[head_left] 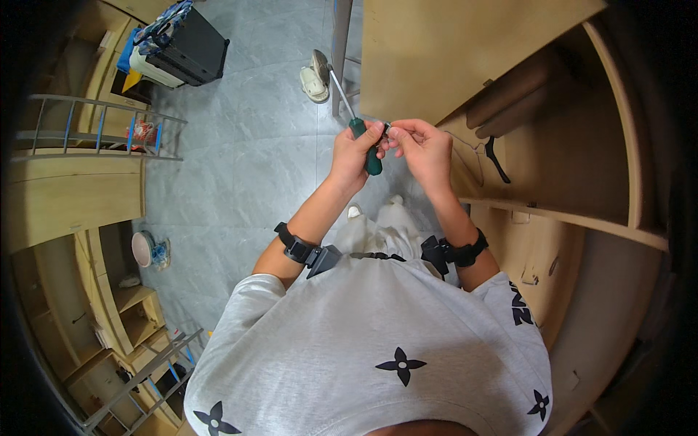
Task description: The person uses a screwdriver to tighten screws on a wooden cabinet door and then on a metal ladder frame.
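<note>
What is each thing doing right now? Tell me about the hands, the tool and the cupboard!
Left hand: closed around the screwdriver handle.
Screwdriver: held, shaft pointing up and away.
Right hand: fingertips pinching a small part at the handle; too small to tell what.
Wardrobe: open, inside showing.
Hanger: hanging inside the wardrobe.
Slipper: lying on the floor.

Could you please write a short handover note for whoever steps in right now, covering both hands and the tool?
Left hand: grip closed around the green-handled screwdriver, shaft pointing up and away.
Right hand: fingertips pinch a small metal part, too small to identify, beside the handle.
Both hands are raised in front of the open wooden cabinet, where a black hook hangs.
Done: tool and part in hand.
Left: nothing looks fastened yet; the part is not on the cabinet.
</note>
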Demonstrator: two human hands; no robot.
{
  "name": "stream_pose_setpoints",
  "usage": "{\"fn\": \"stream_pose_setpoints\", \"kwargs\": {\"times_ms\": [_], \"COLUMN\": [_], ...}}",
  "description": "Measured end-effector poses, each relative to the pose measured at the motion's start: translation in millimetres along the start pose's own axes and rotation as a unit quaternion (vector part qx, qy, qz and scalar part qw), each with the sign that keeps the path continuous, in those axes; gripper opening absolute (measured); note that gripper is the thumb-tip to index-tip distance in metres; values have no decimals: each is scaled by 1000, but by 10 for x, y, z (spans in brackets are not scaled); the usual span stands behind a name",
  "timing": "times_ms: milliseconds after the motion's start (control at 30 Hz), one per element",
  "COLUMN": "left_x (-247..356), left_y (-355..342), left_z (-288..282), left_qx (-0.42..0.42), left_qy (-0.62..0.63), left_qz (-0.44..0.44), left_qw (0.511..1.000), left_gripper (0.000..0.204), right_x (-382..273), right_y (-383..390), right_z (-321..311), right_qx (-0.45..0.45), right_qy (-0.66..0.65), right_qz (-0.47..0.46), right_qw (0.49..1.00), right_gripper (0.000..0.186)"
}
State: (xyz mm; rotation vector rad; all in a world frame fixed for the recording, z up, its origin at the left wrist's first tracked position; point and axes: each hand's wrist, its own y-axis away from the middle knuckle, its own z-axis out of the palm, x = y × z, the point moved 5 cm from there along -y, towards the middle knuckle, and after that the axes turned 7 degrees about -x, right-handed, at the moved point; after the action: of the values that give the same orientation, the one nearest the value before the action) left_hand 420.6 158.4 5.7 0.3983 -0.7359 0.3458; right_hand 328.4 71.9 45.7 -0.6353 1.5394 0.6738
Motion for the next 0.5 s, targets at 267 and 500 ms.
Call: {"fn": "stream_pose_setpoints", "kwargs": {"times_ms": [267, 500], "left_x": [337, 799], "left_y": [-745, -1429], "left_z": [-278, -350], "left_qx": [0, 7], "left_qy": [-25, -135], "left_qz": [36, 63], "left_qw": [999, 989], "left_gripper": [17, 16], "right_x": [76, 130], "right_y": [-873, -1711], "right_z": [148, 158], "right_qx": [-9, -37], "right_qy": [-30, -65], "right_qz": [4, -2], "right_qw": [999, 997], "right_gripper": [10, 10]}}
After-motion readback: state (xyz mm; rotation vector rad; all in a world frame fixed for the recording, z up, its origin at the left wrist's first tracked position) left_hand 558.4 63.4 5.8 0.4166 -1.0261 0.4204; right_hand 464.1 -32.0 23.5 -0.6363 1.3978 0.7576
